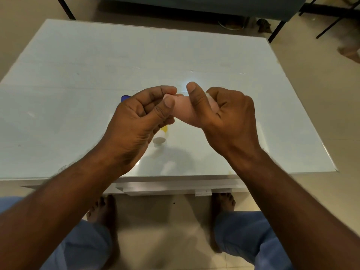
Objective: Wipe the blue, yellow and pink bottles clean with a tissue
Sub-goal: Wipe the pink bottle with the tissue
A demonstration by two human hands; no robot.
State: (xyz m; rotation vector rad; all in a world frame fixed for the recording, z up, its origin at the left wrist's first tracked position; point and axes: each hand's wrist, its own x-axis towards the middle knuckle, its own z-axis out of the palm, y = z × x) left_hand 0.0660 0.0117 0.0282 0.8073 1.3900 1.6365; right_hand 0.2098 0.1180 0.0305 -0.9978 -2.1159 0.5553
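I hold the pink bottle up above the table between both hands. My left hand pinches one end of it with thumb and fingers. My right hand wraps the other end, thumb laid across the bottle, and a bit of white tissue shows between its fingers. The yellow bottle with its white cap lies on the table under my left hand, mostly hidden. Only a small part of the blue bottle peeks out behind my left hand.
The white glass-topped table fills the middle of the view, its near edge just past my wrists. My knees and bare feet are below it on the tiled floor. Dark furniture legs stand beyond the far edge.
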